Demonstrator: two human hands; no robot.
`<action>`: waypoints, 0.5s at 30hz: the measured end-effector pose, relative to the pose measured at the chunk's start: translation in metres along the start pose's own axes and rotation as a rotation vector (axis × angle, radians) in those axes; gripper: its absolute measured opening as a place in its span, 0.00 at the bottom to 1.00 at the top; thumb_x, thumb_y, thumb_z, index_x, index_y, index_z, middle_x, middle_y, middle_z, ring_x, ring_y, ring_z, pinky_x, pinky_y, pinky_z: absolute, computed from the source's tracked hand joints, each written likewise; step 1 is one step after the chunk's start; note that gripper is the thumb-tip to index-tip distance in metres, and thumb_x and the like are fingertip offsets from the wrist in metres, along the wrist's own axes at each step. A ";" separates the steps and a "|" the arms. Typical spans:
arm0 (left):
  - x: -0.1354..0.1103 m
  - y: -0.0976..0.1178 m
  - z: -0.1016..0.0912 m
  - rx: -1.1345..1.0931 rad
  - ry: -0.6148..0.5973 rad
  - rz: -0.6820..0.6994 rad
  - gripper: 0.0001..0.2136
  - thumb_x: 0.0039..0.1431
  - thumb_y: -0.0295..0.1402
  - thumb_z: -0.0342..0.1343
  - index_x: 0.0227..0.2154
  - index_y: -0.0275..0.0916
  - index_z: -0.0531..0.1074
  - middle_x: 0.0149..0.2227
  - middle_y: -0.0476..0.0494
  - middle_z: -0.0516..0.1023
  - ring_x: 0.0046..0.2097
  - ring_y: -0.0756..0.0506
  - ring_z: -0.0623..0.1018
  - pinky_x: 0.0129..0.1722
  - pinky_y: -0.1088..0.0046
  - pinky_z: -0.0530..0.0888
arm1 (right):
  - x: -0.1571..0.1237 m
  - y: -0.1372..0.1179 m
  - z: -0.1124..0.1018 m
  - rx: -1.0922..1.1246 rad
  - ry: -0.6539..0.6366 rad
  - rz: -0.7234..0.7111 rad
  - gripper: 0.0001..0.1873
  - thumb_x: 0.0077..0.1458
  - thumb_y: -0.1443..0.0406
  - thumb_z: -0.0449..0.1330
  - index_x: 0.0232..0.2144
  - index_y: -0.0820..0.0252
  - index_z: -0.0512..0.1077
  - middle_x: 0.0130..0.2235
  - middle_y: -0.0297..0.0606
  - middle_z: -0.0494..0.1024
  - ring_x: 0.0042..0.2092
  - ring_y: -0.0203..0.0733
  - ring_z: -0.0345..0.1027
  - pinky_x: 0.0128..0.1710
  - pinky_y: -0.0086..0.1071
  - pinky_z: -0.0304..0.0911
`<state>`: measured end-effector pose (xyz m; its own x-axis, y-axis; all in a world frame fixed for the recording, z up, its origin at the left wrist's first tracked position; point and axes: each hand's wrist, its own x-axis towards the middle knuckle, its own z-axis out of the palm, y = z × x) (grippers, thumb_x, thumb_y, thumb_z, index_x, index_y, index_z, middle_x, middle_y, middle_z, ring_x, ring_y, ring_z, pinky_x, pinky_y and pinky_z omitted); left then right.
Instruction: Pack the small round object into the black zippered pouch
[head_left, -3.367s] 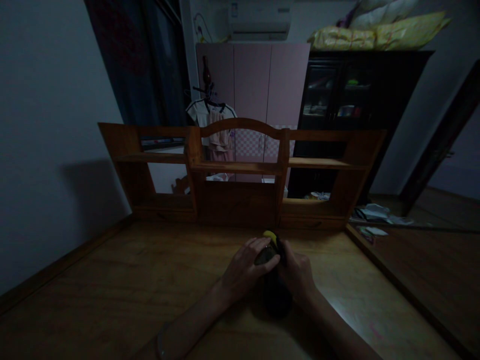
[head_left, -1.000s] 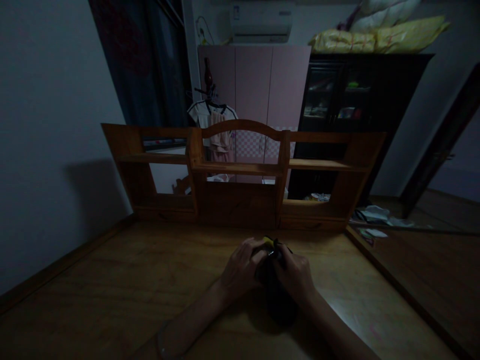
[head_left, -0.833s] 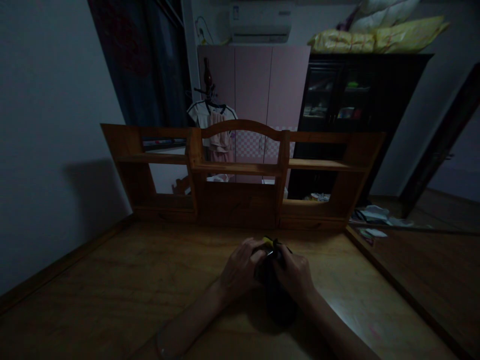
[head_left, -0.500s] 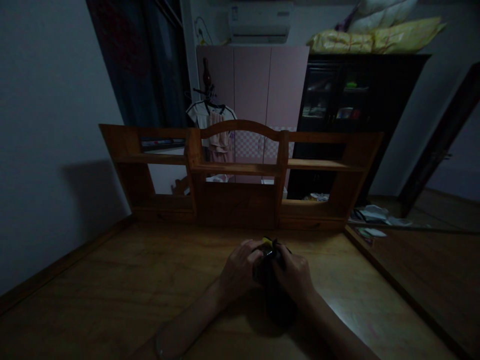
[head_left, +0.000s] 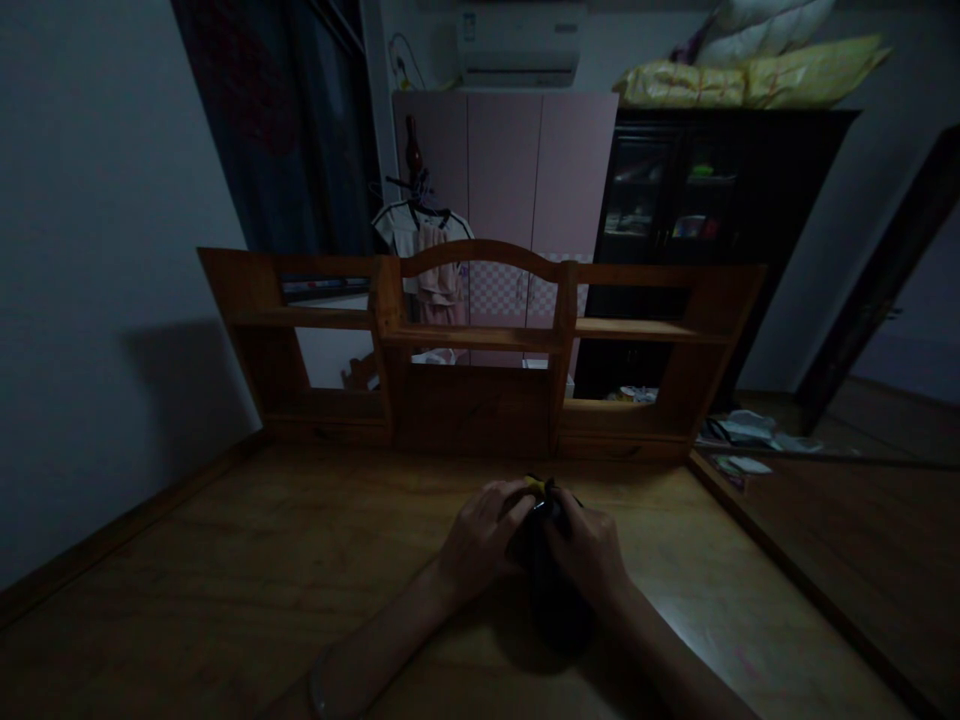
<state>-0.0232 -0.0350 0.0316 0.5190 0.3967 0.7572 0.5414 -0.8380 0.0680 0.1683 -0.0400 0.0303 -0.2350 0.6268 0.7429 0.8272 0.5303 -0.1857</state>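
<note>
A long black object, shaped somewhat like a shoe, lies on the wooden tabletop with its rounded end toward me. Its kind is hard to make out in the dim light. At its far end a small yellow patch and a shiny spot show. My left hand is closed on the far left side of it, thumb and fingers near the yellow patch. On the right side, my right hand grips the same end with bent fingers. The fingertips of both hands are partly hidden.
A wooden shelf unit with open compartments spans the table's back edge. A raised wooden rim runs along the right side, and a wall borders the left. Beyond stand a pink wardrobe and a dark cabinet.
The left thumb has shifted slightly over the far end of the black object, and the shiny spot there shows less. My right hand and the black object stay nearly in place.
</note>
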 end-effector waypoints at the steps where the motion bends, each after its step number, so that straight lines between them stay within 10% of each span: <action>1: 0.000 0.000 -0.001 0.009 -0.006 0.007 0.29 0.55 0.40 0.57 0.58 0.39 0.55 0.57 0.33 0.62 0.57 0.36 0.65 0.54 0.53 0.66 | 0.000 0.000 0.000 0.004 -0.002 0.001 0.14 0.54 0.68 0.54 0.44 0.63 0.68 0.27 0.39 0.78 0.25 0.41 0.72 0.25 0.28 0.60; 15: 0.001 0.001 -0.003 0.007 0.004 0.019 0.28 0.55 0.36 0.57 0.57 0.42 0.55 0.56 0.34 0.62 0.58 0.38 0.65 0.53 0.55 0.68 | 0.000 0.000 0.001 0.009 0.017 -0.010 0.15 0.54 0.67 0.54 0.45 0.63 0.68 0.29 0.41 0.79 0.26 0.41 0.73 0.26 0.28 0.61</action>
<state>-0.0242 -0.0362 0.0338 0.5271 0.3791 0.7606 0.5360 -0.8428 0.0486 0.1676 -0.0396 0.0296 -0.2344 0.6115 0.7557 0.8201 0.5418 -0.1841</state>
